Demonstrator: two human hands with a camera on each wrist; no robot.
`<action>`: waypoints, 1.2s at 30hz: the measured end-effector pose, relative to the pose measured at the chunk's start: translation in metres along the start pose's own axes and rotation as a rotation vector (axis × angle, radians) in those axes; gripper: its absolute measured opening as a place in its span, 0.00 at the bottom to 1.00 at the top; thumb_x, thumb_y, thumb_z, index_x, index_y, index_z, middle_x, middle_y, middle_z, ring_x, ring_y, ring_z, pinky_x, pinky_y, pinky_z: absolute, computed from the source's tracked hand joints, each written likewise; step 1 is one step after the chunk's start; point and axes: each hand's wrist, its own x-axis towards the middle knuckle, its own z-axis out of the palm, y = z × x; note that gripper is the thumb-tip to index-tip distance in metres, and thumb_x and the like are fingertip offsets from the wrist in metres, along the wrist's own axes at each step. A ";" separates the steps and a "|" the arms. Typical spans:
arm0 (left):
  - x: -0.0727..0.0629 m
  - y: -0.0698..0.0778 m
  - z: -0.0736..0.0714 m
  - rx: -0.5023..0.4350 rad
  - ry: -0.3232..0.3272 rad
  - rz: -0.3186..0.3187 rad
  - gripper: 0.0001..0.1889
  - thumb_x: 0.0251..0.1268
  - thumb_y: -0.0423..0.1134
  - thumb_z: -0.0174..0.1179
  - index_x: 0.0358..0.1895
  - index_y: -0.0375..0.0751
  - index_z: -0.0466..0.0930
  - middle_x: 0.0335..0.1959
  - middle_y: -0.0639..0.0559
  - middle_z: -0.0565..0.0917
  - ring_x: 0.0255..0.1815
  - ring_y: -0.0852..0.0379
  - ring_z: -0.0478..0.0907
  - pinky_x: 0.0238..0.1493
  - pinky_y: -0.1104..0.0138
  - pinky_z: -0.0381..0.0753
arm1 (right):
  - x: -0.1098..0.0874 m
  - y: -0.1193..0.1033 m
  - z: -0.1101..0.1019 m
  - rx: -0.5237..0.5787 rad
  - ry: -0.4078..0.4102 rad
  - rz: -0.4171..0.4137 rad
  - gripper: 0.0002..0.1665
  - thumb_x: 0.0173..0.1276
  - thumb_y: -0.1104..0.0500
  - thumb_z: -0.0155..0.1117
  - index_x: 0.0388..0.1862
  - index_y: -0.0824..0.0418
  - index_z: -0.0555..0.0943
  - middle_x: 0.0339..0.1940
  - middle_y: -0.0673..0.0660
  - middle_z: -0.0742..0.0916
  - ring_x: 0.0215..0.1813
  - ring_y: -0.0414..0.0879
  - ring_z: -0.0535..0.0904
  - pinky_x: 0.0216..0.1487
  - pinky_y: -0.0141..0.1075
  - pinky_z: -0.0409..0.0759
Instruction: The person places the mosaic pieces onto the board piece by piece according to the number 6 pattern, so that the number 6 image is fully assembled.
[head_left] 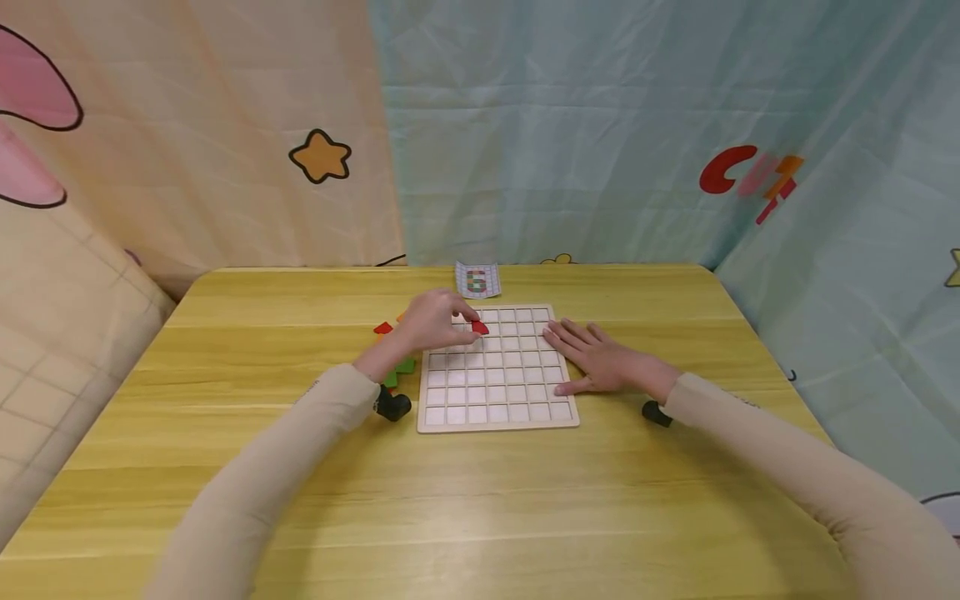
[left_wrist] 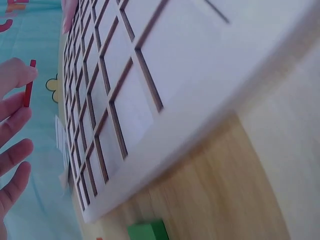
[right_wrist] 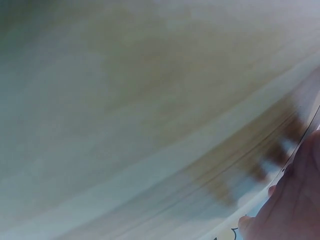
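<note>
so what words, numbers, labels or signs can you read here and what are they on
Card: coloured blocky numeral, perhaps "6", too small to be sure.
Curtain: red shape like "C"; the shapes beside it form no clear word.
Left sleeve, right sleeve: small dark marks, unreadable.

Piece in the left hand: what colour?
Red; the piece shows best in the head view.

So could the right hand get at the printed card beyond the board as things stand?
Probably yes: the right hand is empty, and only the flat board seems to lie between it and the printed card. The left hand, pinching a red piece, looks clear of that path.
</note>
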 end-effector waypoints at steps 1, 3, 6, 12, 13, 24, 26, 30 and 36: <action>0.003 0.001 0.001 0.004 -0.008 -0.004 0.14 0.52 0.50 0.68 0.40 0.48 0.89 0.39 0.53 0.88 0.43 0.54 0.80 0.34 0.65 0.76 | 0.000 0.000 0.000 -0.005 0.000 0.000 0.56 0.67 0.30 0.50 0.79 0.58 0.39 0.80 0.61 0.43 0.80 0.60 0.35 0.74 0.62 0.39; 0.009 0.003 0.005 0.013 -0.029 -0.013 0.14 0.52 0.50 0.69 0.40 0.48 0.89 0.39 0.54 0.87 0.43 0.55 0.80 0.34 0.65 0.75 | 0.000 0.000 0.000 -0.006 0.011 -0.007 0.56 0.67 0.31 0.51 0.79 0.60 0.40 0.80 0.62 0.44 0.80 0.61 0.37 0.73 0.63 0.40; 0.017 0.005 0.010 0.023 -0.060 -0.017 0.15 0.53 0.51 0.68 0.41 0.49 0.89 0.40 0.54 0.88 0.41 0.56 0.80 0.33 0.67 0.74 | 0.001 0.000 0.001 -0.019 -0.003 0.004 0.57 0.66 0.29 0.49 0.79 0.59 0.39 0.80 0.61 0.43 0.80 0.60 0.36 0.74 0.62 0.40; 0.033 0.009 0.024 0.019 -0.085 -0.055 0.15 0.54 0.53 0.68 0.41 0.51 0.89 0.40 0.57 0.88 0.34 0.59 0.79 0.24 0.70 0.68 | 0.001 0.000 0.002 -0.012 -0.026 0.036 0.57 0.66 0.29 0.49 0.79 0.56 0.37 0.80 0.58 0.41 0.80 0.58 0.33 0.74 0.61 0.39; 0.035 0.009 0.026 0.021 -0.085 -0.065 0.15 0.53 0.53 0.68 0.41 0.52 0.89 0.40 0.57 0.88 0.33 0.60 0.79 0.22 0.70 0.67 | 0.001 0.000 0.002 -0.012 -0.022 0.034 0.57 0.66 0.29 0.49 0.79 0.56 0.38 0.80 0.58 0.41 0.80 0.58 0.34 0.74 0.61 0.39; 0.047 0.015 0.042 -0.023 -0.126 -0.138 0.14 0.57 0.50 0.67 0.44 0.52 0.88 0.42 0.58 0.88 0.36 0.61 0.81 0.23 0.70 0.72 | 0.002 0.000 0.000 -0.030 -0.032 0.027 0.57 0.67 0.29 0.48 0.79 0.57 0.37 0.80 0.58 0.41 0.80 0.58 0.34 0.75 0.61 0.39; 0.046 0.015 0.042 -0.032 -0.133 -0.146 0.14 0.57 0.50 0.67 0.45 0.52 0.88 0.43 0.58 0.88 0.38 0.61 0.82 0.25 0.69 0.73 | 0.003 0.001 0.001 -0.042 -0.042 0.029 0.57 0.66 0.28 0.47 0.79 0.56 0.36 0.80 0.58 0.40 0.80 0.57 0.33 0.75 0.59 0.38; 0.046 0.012 0.043 -0.036 -0.127 -0.137 0.14 0.57 0.51 0.67 0.45 0.52 0.88 0.42 0.57 0.88 0.40 0.59 0.82 0.27 0.68 0.75 | 0.003 0.001 0.001 -0.035 -0.026 0.019 0.57 0.66 0.29 0.48 0.79 0.57 0.38 0.80 0.59 0.42 0.80 0.59 0.35 0.75 0.60 0.40; 0.046 0.009 0.044 -0.043 -0.126 -0.126 0.15 0.58 0.51 0.67 0.46 0.51 0.88 0.46 0.55 0.87 0.44 0.58 0.81 0.30 0.67 0.76 | 0.003 0.002 0.002 -0.036 -0.019 0.018 0.57 0.66 0.28 0.48 0.79 0.58 0.38 0.80 0.60 0.42 0.80 0.59 0.36 0.74 0.60 0.40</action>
